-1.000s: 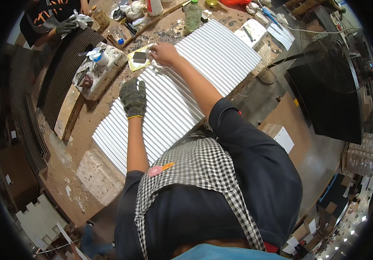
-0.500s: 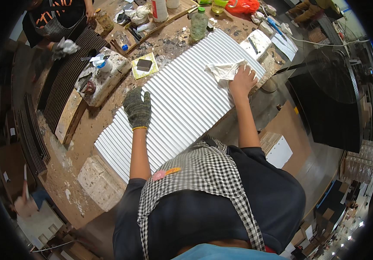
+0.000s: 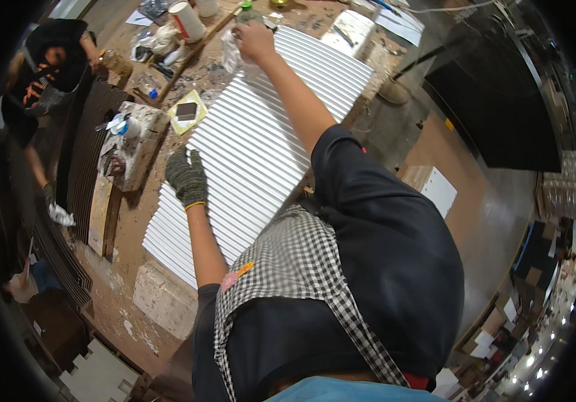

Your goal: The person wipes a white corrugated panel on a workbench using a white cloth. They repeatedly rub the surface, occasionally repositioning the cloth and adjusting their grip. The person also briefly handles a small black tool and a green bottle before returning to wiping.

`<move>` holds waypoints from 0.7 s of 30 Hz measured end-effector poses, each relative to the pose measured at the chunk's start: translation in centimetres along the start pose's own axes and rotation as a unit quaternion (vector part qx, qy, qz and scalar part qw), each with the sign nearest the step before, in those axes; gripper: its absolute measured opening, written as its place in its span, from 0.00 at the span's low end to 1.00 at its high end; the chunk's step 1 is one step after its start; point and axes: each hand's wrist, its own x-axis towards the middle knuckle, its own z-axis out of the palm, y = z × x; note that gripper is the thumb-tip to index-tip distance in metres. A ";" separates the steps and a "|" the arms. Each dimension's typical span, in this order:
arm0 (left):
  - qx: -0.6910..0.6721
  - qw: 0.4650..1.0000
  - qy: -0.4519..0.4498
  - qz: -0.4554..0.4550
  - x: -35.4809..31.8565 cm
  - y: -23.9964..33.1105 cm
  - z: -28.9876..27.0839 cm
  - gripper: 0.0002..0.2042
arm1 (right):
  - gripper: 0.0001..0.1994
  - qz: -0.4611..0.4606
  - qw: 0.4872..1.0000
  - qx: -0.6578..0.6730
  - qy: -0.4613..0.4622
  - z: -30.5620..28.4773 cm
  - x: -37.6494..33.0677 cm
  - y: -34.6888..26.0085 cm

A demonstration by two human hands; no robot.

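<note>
A white ribbed panel [image 3: 261, 134] lies slantwise across the worktable. My left hand [image 3: 186, 179], in a dark grey knitted glove, rests flat on the panel's left edge with its fingers stretched. Bare and reaching to the far side, my right hand [image 3: 254, 41] is closed on a crumpled white cloth [image 3: 230, 52], which hangs to its left. Just beyond that hand stands a green-capped bottle [image 3: 248, 12]. My hand hides its lower part, so I cannot tell whether they touch.
A stained block [image 3: 142, 127] carries a small white-and-blue container [image 3: 126, 126]. Near the panel are a dark sanding block [image 3: 186, 111] on a yellow sheet and a white block [image 3: 347, 32]. A co-worker [image 3: 53, 74] stands at far left, beside dark ribbed panels [image 3: 77, 157]. Right stands a black panel [image 3: 495, 107].
My right hand has swung left and away from me with the cloth, from the panel's right end to the bottle. My left hand stays on the panel's left edge. The co-worker's cloth has moved nearer.
</note>
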 end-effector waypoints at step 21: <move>-0.052 0.999 -0.013 0.000 0.4 1.5 -0.3 0.18 | 0.20 0.221 0.914 -0.214 -0.264 -34.1 -23.6 5.2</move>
